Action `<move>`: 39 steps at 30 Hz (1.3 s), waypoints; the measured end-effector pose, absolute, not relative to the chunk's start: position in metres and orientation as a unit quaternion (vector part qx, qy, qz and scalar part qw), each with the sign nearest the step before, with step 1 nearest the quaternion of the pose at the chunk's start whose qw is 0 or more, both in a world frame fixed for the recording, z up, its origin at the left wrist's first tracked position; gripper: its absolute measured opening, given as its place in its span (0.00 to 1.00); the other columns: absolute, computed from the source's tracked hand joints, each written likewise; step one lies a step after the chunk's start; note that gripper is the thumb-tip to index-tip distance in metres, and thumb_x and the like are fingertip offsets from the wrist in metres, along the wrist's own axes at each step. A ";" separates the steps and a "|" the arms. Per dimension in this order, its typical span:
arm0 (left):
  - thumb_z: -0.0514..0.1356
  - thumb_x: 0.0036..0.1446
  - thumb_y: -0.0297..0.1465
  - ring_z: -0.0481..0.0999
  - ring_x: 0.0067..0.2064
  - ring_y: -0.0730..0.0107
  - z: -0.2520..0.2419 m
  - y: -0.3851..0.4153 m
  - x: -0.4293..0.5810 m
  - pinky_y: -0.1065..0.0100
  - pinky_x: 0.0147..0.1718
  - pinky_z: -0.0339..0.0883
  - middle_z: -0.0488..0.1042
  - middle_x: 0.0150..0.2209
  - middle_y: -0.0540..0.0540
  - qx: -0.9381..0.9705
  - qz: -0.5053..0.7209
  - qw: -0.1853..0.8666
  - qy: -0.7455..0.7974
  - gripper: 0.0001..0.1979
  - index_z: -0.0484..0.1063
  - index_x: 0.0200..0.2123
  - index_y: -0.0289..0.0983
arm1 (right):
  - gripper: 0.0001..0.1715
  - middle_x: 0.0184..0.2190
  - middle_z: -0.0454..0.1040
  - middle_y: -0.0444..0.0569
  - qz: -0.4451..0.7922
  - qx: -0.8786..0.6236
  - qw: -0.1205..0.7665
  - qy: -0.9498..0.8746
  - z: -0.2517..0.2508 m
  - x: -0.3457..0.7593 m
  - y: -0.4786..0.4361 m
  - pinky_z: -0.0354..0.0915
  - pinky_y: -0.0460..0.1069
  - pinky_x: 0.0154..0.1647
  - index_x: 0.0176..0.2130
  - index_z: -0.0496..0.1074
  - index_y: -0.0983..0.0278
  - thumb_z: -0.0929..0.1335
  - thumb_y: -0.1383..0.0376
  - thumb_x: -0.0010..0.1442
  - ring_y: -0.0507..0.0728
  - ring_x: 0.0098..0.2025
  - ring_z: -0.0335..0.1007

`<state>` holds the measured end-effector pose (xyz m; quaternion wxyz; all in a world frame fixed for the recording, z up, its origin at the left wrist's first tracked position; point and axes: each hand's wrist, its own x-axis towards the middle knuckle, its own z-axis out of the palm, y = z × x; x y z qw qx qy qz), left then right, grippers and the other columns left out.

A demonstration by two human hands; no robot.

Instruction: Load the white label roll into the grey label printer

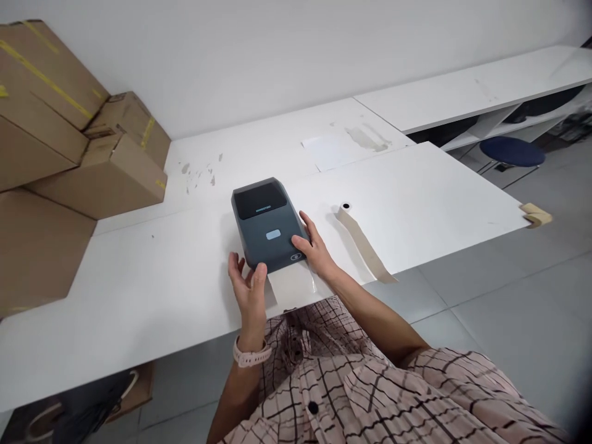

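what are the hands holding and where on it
Nothing gripped; both hands touch the grey printer: left hand at its front-left corner, right hand on its front-right corner.

Paper roll right of printer

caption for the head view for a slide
Left hand and right hand touch the front of a dark printer on a white table, an unrolled paper roll beside it.
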<state>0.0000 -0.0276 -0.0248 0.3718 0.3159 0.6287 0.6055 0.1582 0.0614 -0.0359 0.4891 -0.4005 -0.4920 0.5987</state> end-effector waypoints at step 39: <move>0.59 0.65 0.49 0.79 0.47 0.62 -0.018 -0.064 0.000 0.66 0.42 0.73 0.80 0.46 0.42 0.363 0.603 0.278 0.654 0.20 0.76 0.45 0.39 | 0.21 0.51 0.81 0.53 0.115 -0.305 0.387 -0.862 0.016 0.149 0.044 0.52 0.69 0.73 0.60 0.70 0.57 0.65 0.60 0.69 0.67 0.60 0.73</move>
